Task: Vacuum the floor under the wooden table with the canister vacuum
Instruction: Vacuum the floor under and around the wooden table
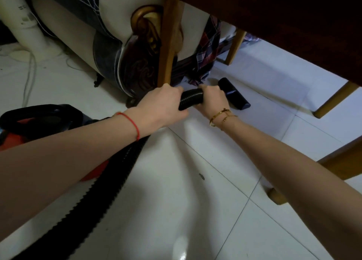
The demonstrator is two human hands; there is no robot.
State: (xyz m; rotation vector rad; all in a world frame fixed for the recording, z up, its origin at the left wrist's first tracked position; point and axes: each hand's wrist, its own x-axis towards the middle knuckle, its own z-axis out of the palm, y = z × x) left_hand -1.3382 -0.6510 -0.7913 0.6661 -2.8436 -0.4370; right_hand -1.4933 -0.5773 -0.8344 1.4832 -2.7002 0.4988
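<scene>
Partly hidden behind the left forearm: red and black canister vacuum (39, 120). Black ribbed hose (191, 99), gripped by left hand (162, 105) and right hand (212, 101), fingers curled around. Black floor nozzle (234, 96) flat on white tile floor (176, 201), under wooden table (284, 15), open tiles far right, table leg (169, 36) close left.

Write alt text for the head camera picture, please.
Both hands, left hand and right hand, grip a black ribbed hose, pushing its black floor nozzle over white tiles beneath a wooden table; a red canister vacuum sits left.
</scene>
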